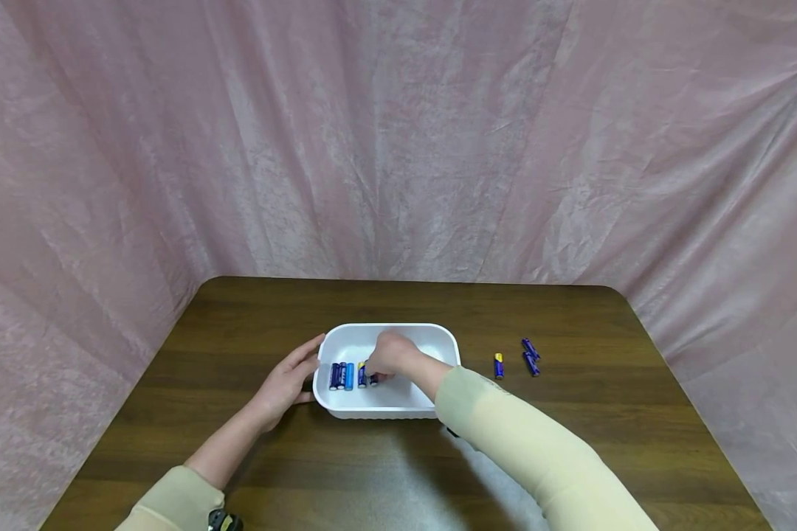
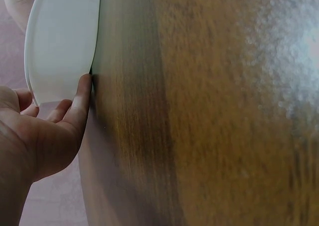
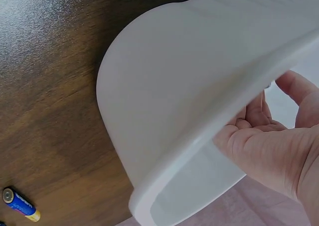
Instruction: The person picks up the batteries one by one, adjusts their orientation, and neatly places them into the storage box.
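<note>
A white plastic basin (image 1: 398, 413) stands on the table. Inside, toward its left end, several AA-size batteries lie side by side: dark blue ones, a light blue battery (image 1: 349, 377) and a blue-and-yellow battery (image 1: 361, 375). My right hand (image 1: 390, 355) reaches over the rim into the basin and pinches a dark battery (image 1: 373, 380) at the right end of this row, its fingers partly covering it. My left hand (image 1: 285, 387) rests against the basin's left end with fingers spread; in the left wrist view its fingertips (image 2: 84, 81) touch the outer wall.
Right of the basin, a blue-and-yellow battery (image 1: 499, 366) lies on the wooden table (image 1: 571, 457). Farther right are two dark blue batteries (image 1: 531, 363) close together. A pink curtain (image 1: 398, 147) hangs behind the table's far edge.
</note>
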{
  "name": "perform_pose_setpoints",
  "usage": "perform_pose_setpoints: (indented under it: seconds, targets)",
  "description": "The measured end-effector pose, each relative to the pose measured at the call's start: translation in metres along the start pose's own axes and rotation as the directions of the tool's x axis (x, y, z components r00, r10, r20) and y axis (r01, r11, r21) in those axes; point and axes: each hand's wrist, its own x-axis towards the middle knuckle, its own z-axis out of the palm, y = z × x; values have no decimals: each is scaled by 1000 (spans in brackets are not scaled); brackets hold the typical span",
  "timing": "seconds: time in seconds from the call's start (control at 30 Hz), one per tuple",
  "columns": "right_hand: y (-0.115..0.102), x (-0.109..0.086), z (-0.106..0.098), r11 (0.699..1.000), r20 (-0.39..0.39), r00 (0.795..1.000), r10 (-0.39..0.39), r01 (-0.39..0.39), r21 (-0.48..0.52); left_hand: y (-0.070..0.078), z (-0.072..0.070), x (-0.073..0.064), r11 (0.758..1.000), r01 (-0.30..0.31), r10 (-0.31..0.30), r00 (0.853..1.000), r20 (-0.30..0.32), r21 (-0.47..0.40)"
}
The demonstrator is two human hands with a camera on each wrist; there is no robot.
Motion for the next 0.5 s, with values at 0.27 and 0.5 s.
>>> perform_pose_setpoints:
  seconds: [0.27, 0.5]
  targets:
    - [-3, -7, -1, 998, -10, 1000, -23, 24, 51, 1, 0, -1, 1000, -16, 16, 1000, 6, -25]
    - [-3, -2, 3, 995, 2, 1000, -27, 27, 96, 3, 0, -2, 1000, -12, 12, 1000, 8, -27]
